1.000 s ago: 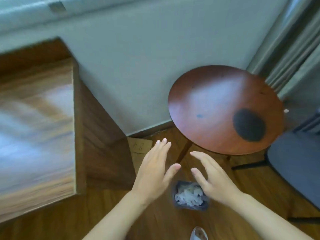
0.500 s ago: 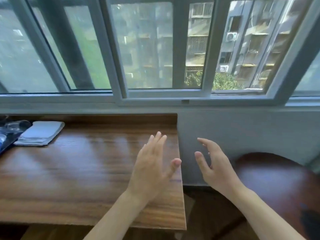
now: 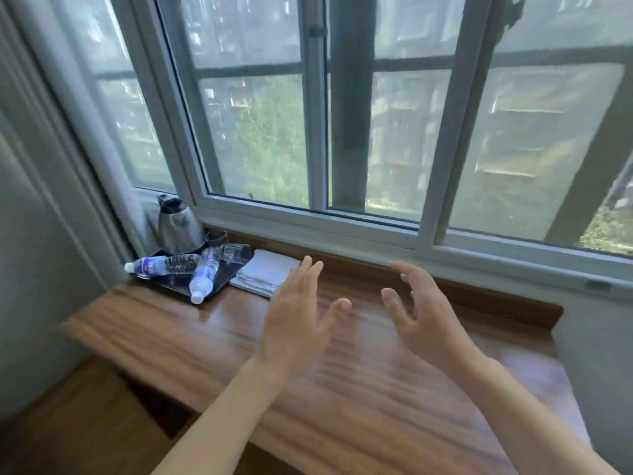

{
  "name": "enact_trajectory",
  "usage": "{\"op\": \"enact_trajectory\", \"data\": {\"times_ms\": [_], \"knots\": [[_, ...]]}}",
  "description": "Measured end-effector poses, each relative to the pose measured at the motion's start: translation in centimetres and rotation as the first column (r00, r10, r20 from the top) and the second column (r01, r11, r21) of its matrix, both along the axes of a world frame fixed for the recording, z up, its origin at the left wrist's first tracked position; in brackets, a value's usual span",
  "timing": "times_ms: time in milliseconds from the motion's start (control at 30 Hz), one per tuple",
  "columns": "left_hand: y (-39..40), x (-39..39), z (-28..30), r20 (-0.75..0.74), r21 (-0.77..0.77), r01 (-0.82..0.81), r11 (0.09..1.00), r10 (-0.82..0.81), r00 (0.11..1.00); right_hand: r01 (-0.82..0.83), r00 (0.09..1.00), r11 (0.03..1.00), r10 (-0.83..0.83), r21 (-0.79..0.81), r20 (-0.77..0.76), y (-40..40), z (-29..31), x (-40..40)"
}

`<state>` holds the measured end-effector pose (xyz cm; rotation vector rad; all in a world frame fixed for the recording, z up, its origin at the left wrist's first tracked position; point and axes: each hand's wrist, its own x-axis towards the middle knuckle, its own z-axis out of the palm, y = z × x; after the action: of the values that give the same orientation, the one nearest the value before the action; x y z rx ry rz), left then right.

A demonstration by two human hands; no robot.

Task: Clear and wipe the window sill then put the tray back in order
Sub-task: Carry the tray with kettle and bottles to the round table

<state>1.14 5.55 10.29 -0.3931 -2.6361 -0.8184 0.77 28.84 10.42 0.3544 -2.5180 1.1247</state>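
The wooden window sill (image 3: 359,378) runs under the window. At its far left corner a dark tray (image 3: 219,286) holds a steel kettle (image 3: 178,228), two water bottles lying on their sides (image 3: 161,266) (image 3: 204,277), and a drinking glass on its side (image 3: 236,252). A folded white cloth (image 3: 265,273) lies on the sill right of the tray. My left hand (image 3: 298,320) hovers open above the sill, fingertips near the cloth's right edge. My right hand (image 3: 421,313) hovers open beside it, empty.
The window frame (image 3: 308,217) borders the sill's back edge. A curtain (image 3: 68,132) hangs at the left beside the kettle. A second glass (image 3: 216,237) stands behind the bottles. Wooden floor (image 3: 85,423) shows below the sill's front edge.
The view swung up from the floor and bin, then left along the sill, bringing the tray, kettle and bottles into sight. Both hands stayed open and empty in front of me.
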Motion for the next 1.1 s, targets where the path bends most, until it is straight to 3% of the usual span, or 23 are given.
{"op": "enact_trajectory", "data": {"times_ms": [500,733,1100], "knots": [[-19.7,-2.1,-0.4,0.056,0.031,-0.351,0.936,0.349,0.936,-0.327,0.945,0.945,0.327,-0.005,-0.001,-21.2,0.1,-9.8],[-25.8,-6.4,-2.3,0.098,0.075,-0.394,0.916,0.386,0.917,-0.334,0.942,0.941,0.335,-0.054,0.017,-28.2,-2.4,-14.5],[-39.8,-18.9,-5.0,0.132,0.001,-0.336,0.942,0.333,0.934,-0.274,0.956,0.952,0.285,-0.139,0.066,-40.2,-6.1,-26.7]]}}
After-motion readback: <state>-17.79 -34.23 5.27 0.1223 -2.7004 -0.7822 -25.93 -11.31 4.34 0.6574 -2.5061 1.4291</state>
